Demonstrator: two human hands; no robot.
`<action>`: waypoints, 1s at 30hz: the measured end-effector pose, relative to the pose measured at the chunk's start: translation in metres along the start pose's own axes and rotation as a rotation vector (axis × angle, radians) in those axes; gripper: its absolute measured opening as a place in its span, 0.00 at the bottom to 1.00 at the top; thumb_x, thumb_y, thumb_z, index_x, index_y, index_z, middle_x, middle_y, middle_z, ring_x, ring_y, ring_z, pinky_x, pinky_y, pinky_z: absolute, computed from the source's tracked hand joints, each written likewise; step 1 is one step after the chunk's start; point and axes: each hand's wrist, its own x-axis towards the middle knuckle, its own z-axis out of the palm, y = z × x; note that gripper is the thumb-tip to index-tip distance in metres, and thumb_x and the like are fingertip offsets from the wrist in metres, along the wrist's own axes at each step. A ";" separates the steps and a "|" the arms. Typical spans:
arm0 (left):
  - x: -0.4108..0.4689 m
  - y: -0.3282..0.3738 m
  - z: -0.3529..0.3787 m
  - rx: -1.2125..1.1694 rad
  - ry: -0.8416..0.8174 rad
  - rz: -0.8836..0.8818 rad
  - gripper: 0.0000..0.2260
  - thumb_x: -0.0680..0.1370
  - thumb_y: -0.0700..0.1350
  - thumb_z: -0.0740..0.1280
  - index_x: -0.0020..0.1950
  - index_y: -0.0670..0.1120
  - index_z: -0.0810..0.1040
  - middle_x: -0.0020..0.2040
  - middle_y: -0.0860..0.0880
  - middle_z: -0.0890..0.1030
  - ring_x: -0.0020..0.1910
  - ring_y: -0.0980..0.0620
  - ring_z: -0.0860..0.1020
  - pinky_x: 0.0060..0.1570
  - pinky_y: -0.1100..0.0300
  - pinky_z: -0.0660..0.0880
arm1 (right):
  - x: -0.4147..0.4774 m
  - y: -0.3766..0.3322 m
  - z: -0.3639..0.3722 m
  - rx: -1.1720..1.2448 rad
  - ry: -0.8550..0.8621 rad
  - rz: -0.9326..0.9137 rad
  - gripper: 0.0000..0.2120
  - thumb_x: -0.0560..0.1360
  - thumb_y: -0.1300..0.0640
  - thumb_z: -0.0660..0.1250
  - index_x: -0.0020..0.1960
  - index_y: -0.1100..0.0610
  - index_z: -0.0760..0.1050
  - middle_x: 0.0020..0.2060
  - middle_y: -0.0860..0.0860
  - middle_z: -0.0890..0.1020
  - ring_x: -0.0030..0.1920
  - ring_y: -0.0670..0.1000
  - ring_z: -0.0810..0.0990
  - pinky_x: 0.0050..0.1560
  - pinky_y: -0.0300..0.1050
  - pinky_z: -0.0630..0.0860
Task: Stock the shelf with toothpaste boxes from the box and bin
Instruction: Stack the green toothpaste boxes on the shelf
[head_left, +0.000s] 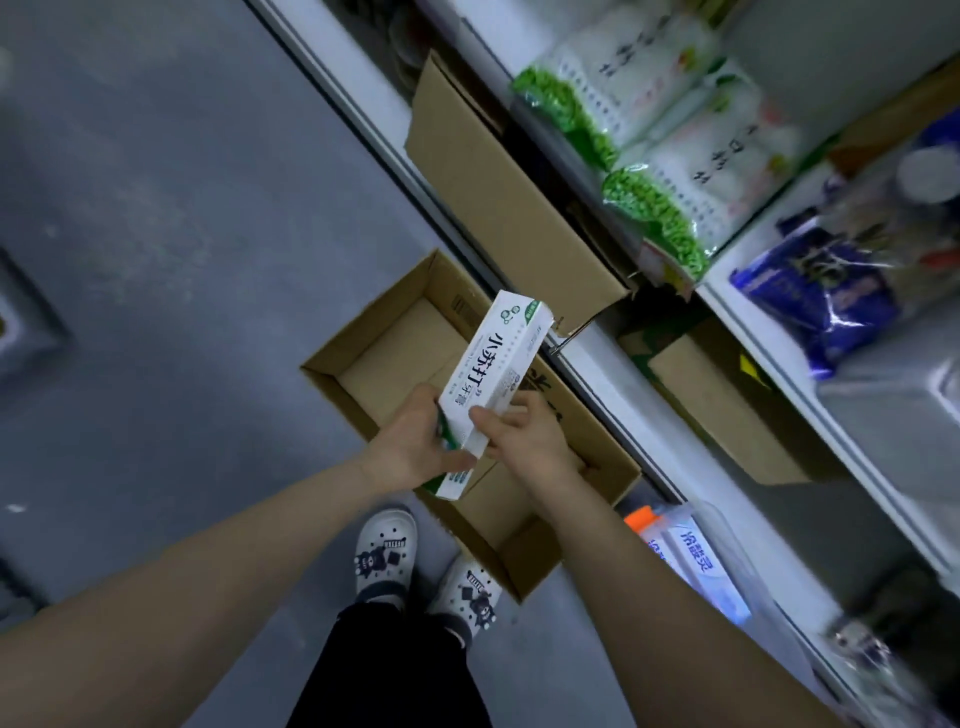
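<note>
Bare hands (410, 441) gripping glossy rectangular toothpaste boxes (491, 364), open cardboard box (374, 332) below

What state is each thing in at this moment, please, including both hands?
Left hand: grips the toothpaste box and a second box beneath it.
Right hand: pinches the toothpaste box.
Toothpaste box: raised over the carton, tilted.
Second box: mostly hidden under the left hand.
Carton: open, flaps up, visible bottom bare.
Clear bin: holds blue-and-white boxes.
</note>
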 end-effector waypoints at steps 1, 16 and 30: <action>-0.008 0.010 -0.007 0.016 -0.036 0.029 0.30 0.68 0.48 0.78 0.59 0.49 0.62 0.53 0.54 0.74 0.44 0.58 0.77 0.33 0.70 0.75 | -0.008 -0.007 -0.006 0.000 0.007 0.001 0.28 0.65 0.44 0.77 0.60 0.51 0.69 0.53 0.51 0.83 0.49 0.53 0.84 0.53 0.58 0.81; -0.164 0.225 -0.132 0.623 0.067 0.680 0.43 0.68 0.26 0.61 0.77 0.56 0.58 0.80 0.53 0.45 0.79 0.47 0.44 0.76 0.52 0.51 | -0.256 -0.113 -0.132 0.136 -0.079 -0.090 0.13 0.78 0.61 0.60 0.60 0.58 0.77 0.48 0.54 0.86 0.41 0.50 0.83 0.42 0.42 0.77; -0.264 0.363 -0.145 0.890 0.270 1.233 0.24 0.73 0.38 0.72 0.67 0.47 0.71 0.65 0.48 0.73 0.67 0.48 0.69 0.63 0.52 0.71 | -0.411 -0.157 -0.229 0.260 -0.083 -0.209 0.19 0.79 0.53 0.62 0.64 0.65 0.76 0.49 0.59 0.83 0.40 0.51 0.83 0.36 0.41 0.77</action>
